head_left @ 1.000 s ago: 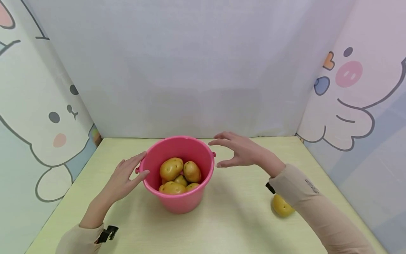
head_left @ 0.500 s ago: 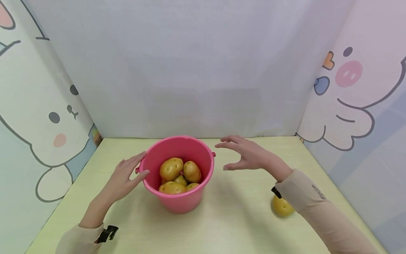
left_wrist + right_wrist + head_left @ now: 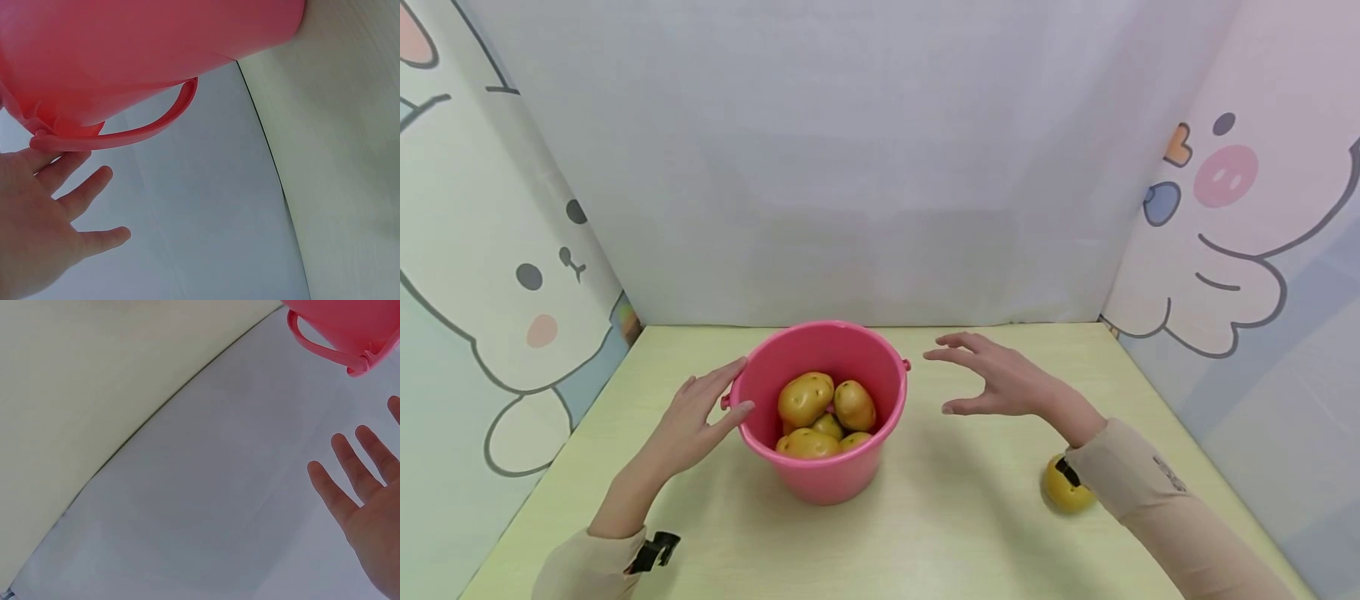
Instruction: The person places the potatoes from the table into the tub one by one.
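Observation:
A pink bucket stands on the table, with several yellow potatoes inside it. At its left rim is my left hand, thumb tip over the rim and fingers along the outer side. Those fingers look fairly straight and spread in the left wrist view, by the bucket's hanging handle. My right hand hovers to the right of the bucket, apart from it, holding nothing. Its fingers are spread and loosely bent. One more potato lies on the table under the right sleeve, partly covered by a black strap piece.
The pale yellow table is bounded by a plain white back wall. Side panels with cartoon animals rise to the left and right. Black clips sit at the wrists.
My right hand has drawn back from the bucket's right rim, moving right and a little nearer to me. My left hand, the bucket and the potatoes have stayed in place.

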Available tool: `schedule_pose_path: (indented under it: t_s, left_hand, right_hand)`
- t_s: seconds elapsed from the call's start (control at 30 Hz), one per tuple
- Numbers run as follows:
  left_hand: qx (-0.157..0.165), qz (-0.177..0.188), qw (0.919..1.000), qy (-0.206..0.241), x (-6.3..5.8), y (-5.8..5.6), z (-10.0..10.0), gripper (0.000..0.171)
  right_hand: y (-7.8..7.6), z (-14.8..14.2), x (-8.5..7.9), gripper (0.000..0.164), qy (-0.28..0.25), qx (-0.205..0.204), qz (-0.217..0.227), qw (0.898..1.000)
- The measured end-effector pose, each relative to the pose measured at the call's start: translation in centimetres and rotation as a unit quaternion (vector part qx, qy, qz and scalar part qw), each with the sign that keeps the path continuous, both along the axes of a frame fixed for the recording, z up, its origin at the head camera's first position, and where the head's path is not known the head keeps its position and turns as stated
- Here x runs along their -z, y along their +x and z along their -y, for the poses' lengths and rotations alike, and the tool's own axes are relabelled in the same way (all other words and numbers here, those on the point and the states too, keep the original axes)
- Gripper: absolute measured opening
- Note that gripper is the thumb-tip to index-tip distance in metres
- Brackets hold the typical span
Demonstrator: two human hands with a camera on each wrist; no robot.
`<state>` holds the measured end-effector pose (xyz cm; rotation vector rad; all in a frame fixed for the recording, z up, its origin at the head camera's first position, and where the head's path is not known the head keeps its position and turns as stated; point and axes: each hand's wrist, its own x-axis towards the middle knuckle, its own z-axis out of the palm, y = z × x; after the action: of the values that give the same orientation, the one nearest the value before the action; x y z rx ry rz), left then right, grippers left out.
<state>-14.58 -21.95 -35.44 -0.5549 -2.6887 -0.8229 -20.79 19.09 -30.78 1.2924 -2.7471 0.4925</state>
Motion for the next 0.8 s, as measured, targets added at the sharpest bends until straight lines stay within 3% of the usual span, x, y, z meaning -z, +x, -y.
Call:
schedule_pose_path:
  t_s: [0.8]
  left_hand:
    - [-0.001,0.008,1.0000,0.000,-0.2,0.1,-0.1,0.062]
  right_hand:
    - [1.1,-2.8,2.0,0.065,-0.011,0.010,-0.010,1.000]
